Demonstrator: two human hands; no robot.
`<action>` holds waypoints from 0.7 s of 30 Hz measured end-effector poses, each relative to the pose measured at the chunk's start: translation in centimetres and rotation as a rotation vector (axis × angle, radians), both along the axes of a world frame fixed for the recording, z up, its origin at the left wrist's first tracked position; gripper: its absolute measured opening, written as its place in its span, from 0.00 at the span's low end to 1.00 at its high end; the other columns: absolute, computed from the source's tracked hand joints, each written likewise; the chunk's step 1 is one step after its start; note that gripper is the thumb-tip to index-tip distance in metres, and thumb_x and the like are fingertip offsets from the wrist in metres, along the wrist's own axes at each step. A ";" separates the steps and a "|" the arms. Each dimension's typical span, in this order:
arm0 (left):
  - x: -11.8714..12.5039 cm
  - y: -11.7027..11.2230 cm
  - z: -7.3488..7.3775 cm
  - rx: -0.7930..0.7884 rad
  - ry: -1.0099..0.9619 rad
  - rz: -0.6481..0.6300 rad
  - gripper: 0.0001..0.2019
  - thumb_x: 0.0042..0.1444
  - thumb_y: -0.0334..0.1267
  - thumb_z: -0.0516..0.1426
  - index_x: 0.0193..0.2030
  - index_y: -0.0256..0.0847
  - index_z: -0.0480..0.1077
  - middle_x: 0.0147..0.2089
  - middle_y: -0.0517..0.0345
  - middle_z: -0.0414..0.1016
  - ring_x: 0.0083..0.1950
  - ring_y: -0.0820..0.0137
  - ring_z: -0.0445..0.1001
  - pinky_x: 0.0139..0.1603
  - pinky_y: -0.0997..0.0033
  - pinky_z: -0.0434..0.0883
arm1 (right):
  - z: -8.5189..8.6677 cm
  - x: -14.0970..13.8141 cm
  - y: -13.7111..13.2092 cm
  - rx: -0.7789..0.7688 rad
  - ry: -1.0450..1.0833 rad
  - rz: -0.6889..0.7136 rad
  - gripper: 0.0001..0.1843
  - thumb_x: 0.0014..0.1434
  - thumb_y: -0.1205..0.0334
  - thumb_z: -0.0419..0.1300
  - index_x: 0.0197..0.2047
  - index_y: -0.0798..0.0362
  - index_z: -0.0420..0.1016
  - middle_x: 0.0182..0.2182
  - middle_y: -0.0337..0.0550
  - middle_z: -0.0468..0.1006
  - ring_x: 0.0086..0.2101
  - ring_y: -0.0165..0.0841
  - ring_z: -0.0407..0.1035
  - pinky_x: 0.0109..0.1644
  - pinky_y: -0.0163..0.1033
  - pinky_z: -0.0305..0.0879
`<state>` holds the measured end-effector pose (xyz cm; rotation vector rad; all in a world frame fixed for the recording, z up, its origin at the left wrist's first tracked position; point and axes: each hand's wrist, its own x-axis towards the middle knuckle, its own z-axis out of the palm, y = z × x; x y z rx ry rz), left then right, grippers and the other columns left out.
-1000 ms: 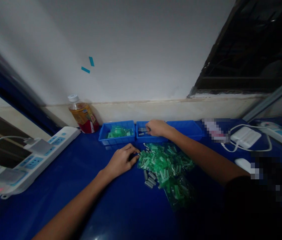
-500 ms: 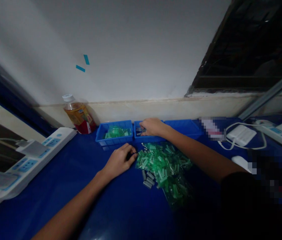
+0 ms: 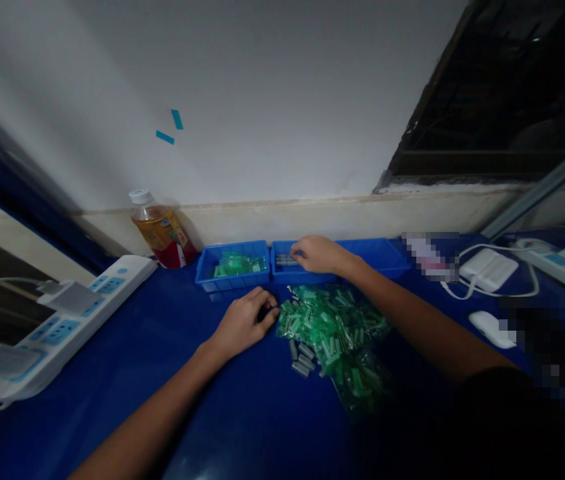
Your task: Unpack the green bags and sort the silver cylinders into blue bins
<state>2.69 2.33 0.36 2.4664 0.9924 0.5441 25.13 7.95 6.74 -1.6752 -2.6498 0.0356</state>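
My right hand (image 3: pixel 319 254) is over the middle blue bin (image 3: pixel 281 275), fingers bent together. Just left of its fingertips, short grey pieces (image 3: pixel 286 259) lie in that bin. Whether anything small is pinched there is hidden. My left hand (image 3: pixel 245 321) rests on the table with fingers curled and thumb drawn in towards them. Its tips are at the left edge of a pile of small green pieces in clear plastic (image 3: pixel 319 320), and what they hold, if anything, cannot be made out. Several loose grey pieces (image 3: pixel 303 361) lie in front of the pile.
The left blue bin (image 3: pixel 212 285) contains green pieces; another blue bin (image 3: pixel 387 257) adjoins on the right. A drink bottle (image 3: pixel 165 233) stands by the wall. Power strips (image 3: pixel 69 320) lie left and right. A white adapter (image 3: pixel 489 269) and a white mouse (image 3: pixel 491 329) are at right.
My right hand has drawn back rightward from the grey pieces in the middle bin, which now show more. My left hand stays by the pile. The view has shifted slightly.
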 end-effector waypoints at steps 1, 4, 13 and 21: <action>0.0 0.0 0.0 0.000 0.003 0.002 0.06 0.59 0.38 0.50 0.38 0.41 0.66 0.36 0.56 0.69 0.38 0.67 0.69 0.39 0.69 0.65 | -0.1 0.5 -0.1 -0.039 0.021 0.012 0.17 0.57 0.65 0.51 0.45 0.49 0.77 0.42 0.44 0.79 0.41 0.37 0.72 0.43 0.38 0.63; 0.0 0.0 0.0 -0.003 0.012 0.018 0.07 0.59 0.39 0.50 0.37 0.41 0.67 0.37 0.56 0.69 0.37 0.67 0.69 0.38 0.69 0.65 | -0.7 1.2 0.0 -0.134 0.065 0.025 0.21 0.53 0.68 0.52 0.47 0.47 0.77 0.43 0.41 0.79 0.41 0.37 0.73 0.43 0.37 0.64; 0.1 -0.1 0.7 -0.127 -0.176 0.129 0.12 0.61 0.43 0.49 0.35 0.38 0.67 0.29 0.60 0.69 0.28 0.72 0.66 0.31 0.74 0.61 | -0.2 0.3 -2.0 0.052 0.213 0.015 0.19 0.57 0.68 0.51 0.48 0.52 0.76 0.42 0.47 0.79 0.41 0.37 0.71 0.44 0.40 0.62; 1.8 -1.5 1.1 -0.230 -0.360 0.101 0.17 0.63 0.45 0.47 0.27 0.37 0.63 0.25 0.63 0.63 0.28 0.74 0.63 0.30 0.76 0.60 | -2.6 -2.3 -11.8 0.367 0.353 0.125 0.09 0.60 0.61 0.54 0.41 0.55 0.71 0.32 0.44 0.73 0.35 0.36 0.65 0.39 0.40 0.57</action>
